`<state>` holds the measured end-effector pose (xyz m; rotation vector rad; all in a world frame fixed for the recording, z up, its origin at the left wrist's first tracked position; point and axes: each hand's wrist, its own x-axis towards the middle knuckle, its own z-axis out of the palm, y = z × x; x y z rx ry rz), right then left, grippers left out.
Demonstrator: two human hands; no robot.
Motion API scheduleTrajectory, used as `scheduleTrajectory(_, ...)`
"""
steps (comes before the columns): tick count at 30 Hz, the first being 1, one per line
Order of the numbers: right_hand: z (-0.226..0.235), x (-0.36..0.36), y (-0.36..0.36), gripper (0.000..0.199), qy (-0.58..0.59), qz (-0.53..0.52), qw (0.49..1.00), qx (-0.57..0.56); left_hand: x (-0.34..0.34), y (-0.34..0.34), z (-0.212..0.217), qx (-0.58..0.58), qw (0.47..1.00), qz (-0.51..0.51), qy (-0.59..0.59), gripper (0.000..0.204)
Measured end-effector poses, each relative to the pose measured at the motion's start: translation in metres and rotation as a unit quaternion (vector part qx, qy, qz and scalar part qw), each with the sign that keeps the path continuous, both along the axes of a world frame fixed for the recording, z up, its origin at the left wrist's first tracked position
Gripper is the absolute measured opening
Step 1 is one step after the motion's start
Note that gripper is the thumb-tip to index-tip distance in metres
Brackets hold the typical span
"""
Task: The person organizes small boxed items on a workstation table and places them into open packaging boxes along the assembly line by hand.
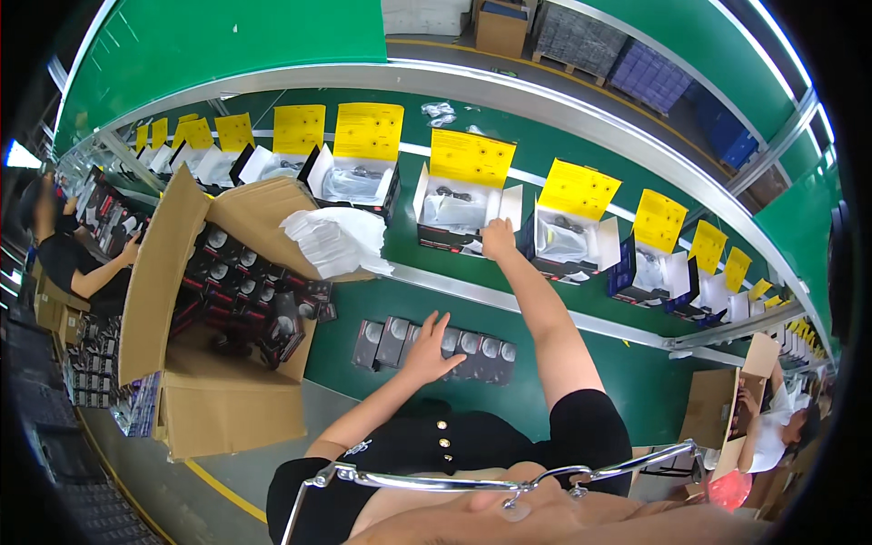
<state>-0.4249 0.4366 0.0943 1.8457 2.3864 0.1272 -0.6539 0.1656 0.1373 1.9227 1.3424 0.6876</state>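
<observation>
My left hand [432,352] lies over a row of small black boxes [468,343] on the green table, with fingers spread and thumb apart. Each small box has a round grey picture on its face. My right hand [498,240] reaches to the front right corner of an open black box [439,238] on the raised shelf. Its fingers are curled together there, and what they hold, if anything, is hidden. Inside that box sits a clear-bagged item [451,211] with a dark coiled cable. The yellow printed lid [471,158] stands upright behind, and white side flaps fold outward.
More open boxes with yellow lids [368,133] line the shelf on both sides. At left, a large cardboard carton [232,413] holds many small black boxes, with crumpled white wrapping [338,238] on its flap. Co-workers [80,263] are at far left and right. A metal rail [454,286] edges the shelf.
</observation>
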Motion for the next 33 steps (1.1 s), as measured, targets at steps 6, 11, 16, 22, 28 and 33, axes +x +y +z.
scheduleTrajectory(6, -0.022, 0.043, -0.020, 0.045, 0.058, -0.055, 0.995, -0.062, 0.043, 0.005, -0.021, 0.028, 1.000, 0.007, -0.004, 0.093)
scheduleTrajectory(11, -0.002, 0.002, -0.147, 0.052, 0.430, 0.023, 0.899, 0.080, 0.025, 0.022, -0.029, 0.011, 0.999, 0.047, -0.004, 0.090)
scheduleTrajectory(16, -0.030, 0.011, -0.292, 0.089, 0.461, -0.014, 0.887, 0.008, 0.029, 0.023, -0.051, 0.017, 0.999, 0.049, -0.013, 0.084)
scheduleTrajectory(22, -0.069, -0.021, -0.332, 0.089, 0.264, 0.038, 0.964, 0.006, 0.037, 0.017, -0.060, 0.028, 0.998, 0.059, -0.008, 0.081)
scheduleTrajectory(28, -0.073, -0.006, -0.336, 0.049, 0.260, 0.174, 0.942, 0.119, 0.035, 0.009, -0.050, 0.023, 0.997, 0.080, -0.008, 0.080)
scheduleTrajectory(33, 0.034, 0.024, -0.317, 0.049, 0.310, 0.123, 0.943, 0.012, 0.034, 0.001, -0.038, 0.031, 0.997, 0.070, -0.021, 0.081)
